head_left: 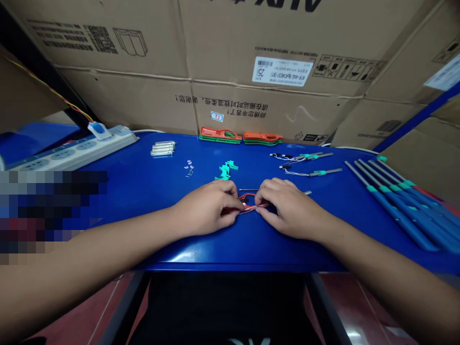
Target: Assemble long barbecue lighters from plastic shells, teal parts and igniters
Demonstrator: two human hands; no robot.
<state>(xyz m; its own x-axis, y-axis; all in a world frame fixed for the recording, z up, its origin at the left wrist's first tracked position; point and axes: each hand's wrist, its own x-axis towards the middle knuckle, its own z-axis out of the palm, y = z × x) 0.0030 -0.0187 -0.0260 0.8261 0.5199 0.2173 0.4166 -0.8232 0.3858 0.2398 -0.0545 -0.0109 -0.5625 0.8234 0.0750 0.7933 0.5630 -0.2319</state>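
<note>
Stacked cardboard cartons point(230, 62) with printed labels fill the far side, standing behind a glossy blue workbench point(251, 249); a power strip point(68, 153) lies at the far left of the bench, with a blue-and-white plug point(98, 130) seated in its far end; a pixelated patch hides part of the near left; a row of long blue rods point(402, 215) with teal bands lies fanned out at the right; two pairs of orange-and-green plastic pieces point(220, 135) sit along the far edge, near the middle; three wired probes point(305, 163) with teal collars lie to their right; a small bundle of metal tubes point(163, 148) rests to their left; nearer the middle are a heap of teal plastic bits point(225, 170) and, just left of it, a few tiny pale bits point(189, 167); at the centre of the bench the left hand point(204, 208) and right hand point(291, 208) come together, fingers curled, not spread, both pinching a red looped piece point(247, 201) from either side, just above the near edge; the exact finger grip is partly hidden; a thin metal rod point(247, 189) lies just beyond the piece, nearly touching the fingers
</note>
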